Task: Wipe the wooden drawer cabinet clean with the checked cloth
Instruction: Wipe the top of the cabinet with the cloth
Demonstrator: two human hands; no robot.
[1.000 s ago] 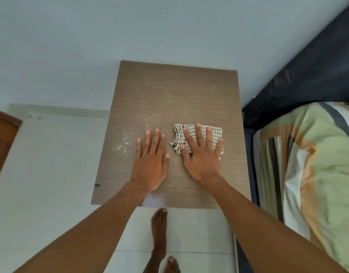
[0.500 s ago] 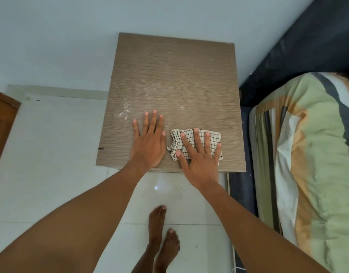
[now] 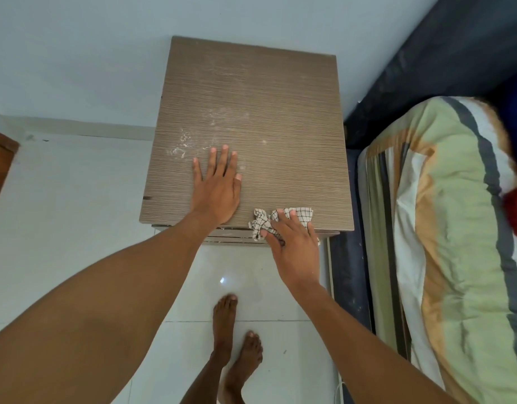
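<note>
The right hand [image 3: 295,243] is curled over the checked cloth [image 3: 302,215] and grips it at the front edge of the wooden drawer cabinet [image 3: 251,106]. Part of the cloth lies on the cabinet top past the fingertips, and a bunched bit sticks out just left of the thumb, hanging over the edge. The left hand [image 3: 217,188] is to the left of that grip and a little farther back. It lies flat and open on the cabinet top, fingers spread, holding nothing. White dusty marks [image 3: 181,145] show on the wood just beyond the left hand's fingertips and to their left, and more faint marks lie farther back. Below the hands, two bare feet [image 3: 232,336] stand on the white tiled floor [image 3: 62,228]. To the right of the gripping hand is a bed with a striped blanket [image 3: 443,228].
</note>
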